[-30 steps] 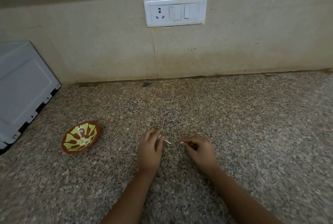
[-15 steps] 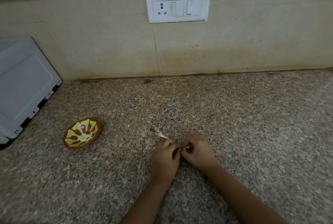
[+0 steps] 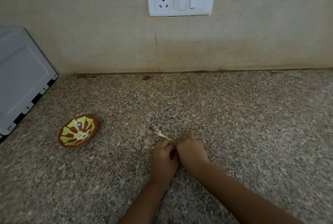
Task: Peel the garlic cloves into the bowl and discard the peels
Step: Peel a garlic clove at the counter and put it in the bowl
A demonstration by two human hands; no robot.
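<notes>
A small red bowl (image 3: 71, 145) with a yellow-green pattern sits on the speckled stone counter at the left, and several peeled garlic cloves (image 3: 81, 135) lie in it. My left hand (image 3: 162, 160) and my right hand (image 3: 191, 151) are pressed together near the middle of the counter. Their fingers are curled and the fingertips meet over a garlic clove, which the fingers hide. A pale peel piece with a thin stalk (image 3: 163, 135) lies on the counter just beyond my left hand.
The side of a white appliance (image 3: 19, 79) stands at the far left by the tiled wall. A white socket and switch plate (image 3: 180, 0) is fixed on the wall above. A tiny peel scrap (image 3: 203, 140) lies right of my right hand.
My hands were apart a second ago and have come together. The stalked peel piece has left my left hand and now lies on the counter.
</notes>
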